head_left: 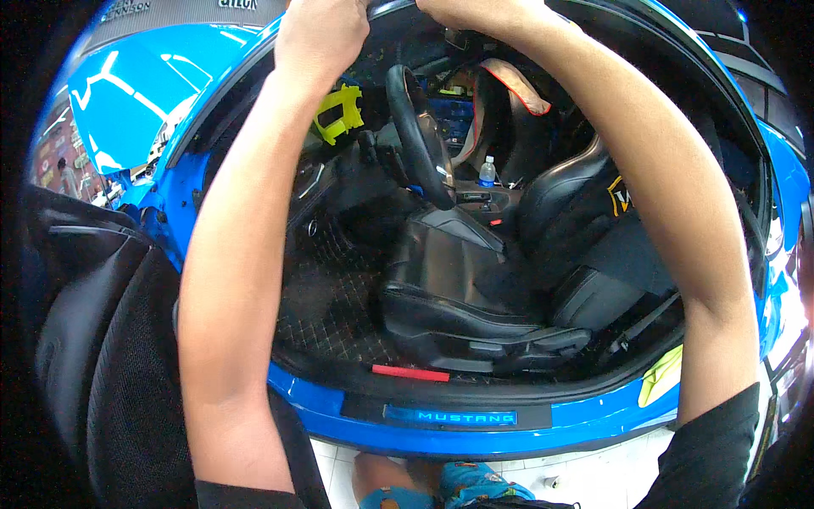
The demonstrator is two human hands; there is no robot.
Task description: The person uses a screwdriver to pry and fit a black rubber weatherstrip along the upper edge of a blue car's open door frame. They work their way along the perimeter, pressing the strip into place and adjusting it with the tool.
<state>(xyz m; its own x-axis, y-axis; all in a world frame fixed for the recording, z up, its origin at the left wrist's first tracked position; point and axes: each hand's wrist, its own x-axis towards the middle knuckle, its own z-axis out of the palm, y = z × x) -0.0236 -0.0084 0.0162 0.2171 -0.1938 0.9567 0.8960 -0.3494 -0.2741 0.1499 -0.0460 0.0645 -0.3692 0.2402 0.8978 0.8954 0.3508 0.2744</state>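
Note:
Both my arms are raised to the top of the door opening of a blue car. My left hand is at the upper edge of the door frame, its fingers cut off by the picture's top. A little to its right, my right hand is also at the roof edge, with its fingers out of the picture. What either hand holds, if anything, is hidden. Below them are the black steering wheel and the black leather driver's seat.
A red strip lies along the inner sill. A yellow cloth hangs at the sill's right end. A clear bottle stands in the console. The black door panel is at left. A yellow-green frame-like piece sits near the dashboard.

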